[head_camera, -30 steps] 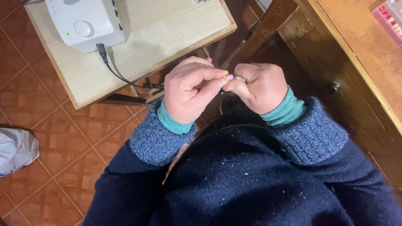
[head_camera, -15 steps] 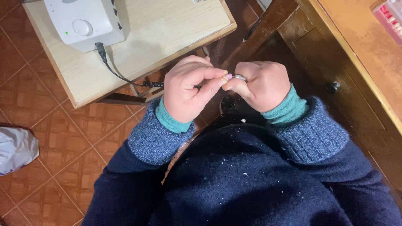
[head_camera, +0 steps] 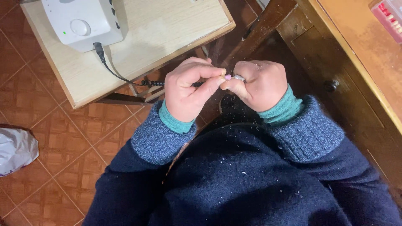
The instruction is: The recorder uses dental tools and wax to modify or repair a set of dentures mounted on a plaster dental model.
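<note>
Starting at the left, we see the crumpled white bag (head_camera: 16, 150) on the tiled floor (head_camera: 63, 138), cut off by the frame edge just as it was a second ago. The white control box (head_camera: 81, 19) sits on the light wooden side table (head_camera: 167, 29), its top cropped, and its black cable (head_camera: 121, 75) runs down to the handpiece (head_camera: 171, 83), most of which is hidden behind the left hand. The left hand (head_camera: 188, 90) is curled around that handpiece, thumb and forefinger pressed together at its tip; it has hardly shifted since the earlier frames. Between the hands we make out a small pink nail tip (head_camera: 228, 77), too tiny to read in detail. The right hand (head_camera: 259, 83) is closed, pinching that nail tip against the tool, unchanged from before. Pale dust flecks the dark blue sweater (head_camera: 251, 180). At far right the dark wooden desk (head_camera: 356, 54) carries a red tray (head_camera: 389, 14), largely cropped.
</note>
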